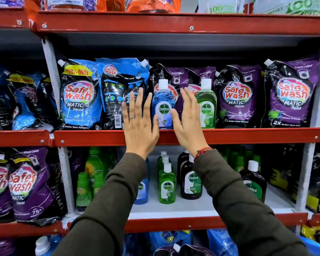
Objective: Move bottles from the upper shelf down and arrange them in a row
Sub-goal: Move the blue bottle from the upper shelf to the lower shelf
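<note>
Two Dettol bottles stand at the front of the upper red shelf (248,135): a blue bottle (163,102) and a green bottle (207,106), both with white caps. My left hand (139,122) is raised flat, fingers apart, just left of the blue bottle. My right hand (187,119) is flat and spread between the two bottles, its thumb near the blue one. Neither hand holds anything. On the lower white shelf (201,207) stand a green Dettol bottle (167,185), a dark brown one (191,182), another brown one (254,182) and a blue one (142,189) half hidden by my left sleeve.
Blue Safewash pouches (78,97) and purple Safewash pouches (236,97) fill the upper shelf behind the bottles. Small green bottles (85,189) stand at the left of the lower shelf, dark bottles (281,172) at its right. White uprights (52,78) divide the shelf bays.
</note>
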Demonstrator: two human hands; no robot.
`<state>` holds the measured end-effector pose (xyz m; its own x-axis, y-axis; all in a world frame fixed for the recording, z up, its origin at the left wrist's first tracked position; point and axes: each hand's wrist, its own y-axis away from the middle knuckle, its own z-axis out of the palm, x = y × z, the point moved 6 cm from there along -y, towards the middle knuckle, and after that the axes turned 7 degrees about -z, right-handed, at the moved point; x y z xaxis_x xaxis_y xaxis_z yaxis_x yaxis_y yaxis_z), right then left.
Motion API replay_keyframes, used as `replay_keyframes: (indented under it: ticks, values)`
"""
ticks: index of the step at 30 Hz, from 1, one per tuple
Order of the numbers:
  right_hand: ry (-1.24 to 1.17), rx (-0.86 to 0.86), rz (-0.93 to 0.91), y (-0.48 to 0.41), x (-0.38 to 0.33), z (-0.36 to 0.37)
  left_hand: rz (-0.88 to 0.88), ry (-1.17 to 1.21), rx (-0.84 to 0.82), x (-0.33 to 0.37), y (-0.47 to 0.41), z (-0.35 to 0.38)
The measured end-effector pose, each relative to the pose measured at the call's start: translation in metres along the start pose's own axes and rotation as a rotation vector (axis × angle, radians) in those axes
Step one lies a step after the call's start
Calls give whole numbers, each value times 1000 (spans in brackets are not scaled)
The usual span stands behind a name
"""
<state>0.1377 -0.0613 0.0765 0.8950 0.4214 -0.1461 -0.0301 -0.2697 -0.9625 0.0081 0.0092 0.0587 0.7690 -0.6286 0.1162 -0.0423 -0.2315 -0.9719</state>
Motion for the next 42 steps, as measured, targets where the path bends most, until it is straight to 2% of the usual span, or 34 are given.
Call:
replay_keyframes:
  ticks: [6, 12, 15, 26, 36, 42]
  values:
    - [-195, -275, 331, -9, 18, 38, -143, -121, -88, -33, 10, 16]
    - [-266, -334, 545, -22, 36, 49, -135, -138, -64, -38, 10, 21]
    - [-416, -266, 613, -23, 40, 49, -129, -143, -59, -39, 11, 22]
    - [-617, -44, 548, -32, 21, 27, -152, -116, -66, -39, 14, 22]
    - [-695, -28, 539, -5, 3, 7, -131, -93, -158, -40, 27, 17]
    - [-664, -44, 537, 43, -5, 10, -110, -21, -124, -48, 76, -2]
